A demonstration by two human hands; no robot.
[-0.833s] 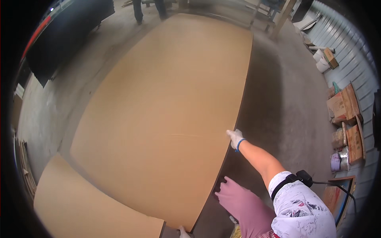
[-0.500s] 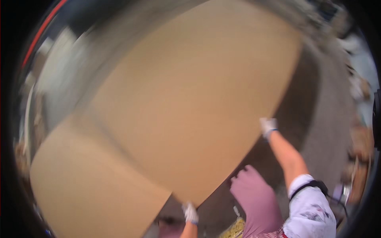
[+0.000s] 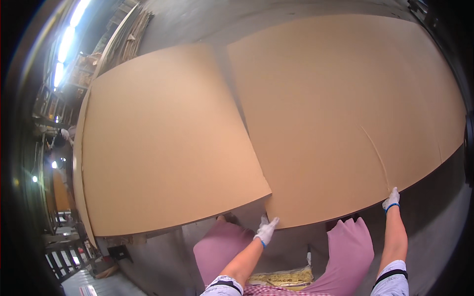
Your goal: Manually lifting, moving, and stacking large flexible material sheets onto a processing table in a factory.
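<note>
A large flat brown cardboard sheet [image 3: 316, 108] spreads in front of me, with a raised crease running in from its near edge. My right hand [image 3: 392, 199], in a white glove with a blue band at the wrist, grips that near edge beside the crease. At the sheet's near left corner, my left hand [image 3: 266, 230], gloved the same way, is closed on the cardboard, thumb on top. The fingers under the sheet are hidden. Left of it lies a second brown cardboard sheet [image 3: 168, 143], a narrow wedge-shaped gap between the two.
A yellow package [image 3: 281, 277] lies low between my knees, below the sheets. Racks and stacked boards [image 3: 131, 37] stand at the far left, under bright tube lights [image 3: 64, 44]. A slatted dark item [image 3: 66, 256] is at the lower left. Grey floor [image 3: 197, 24] shows beyond the cardboard.
My view has swung and steadied. The held sheet now lies more sideways, extending to the right. Both hands still hold its near edge.
</note>
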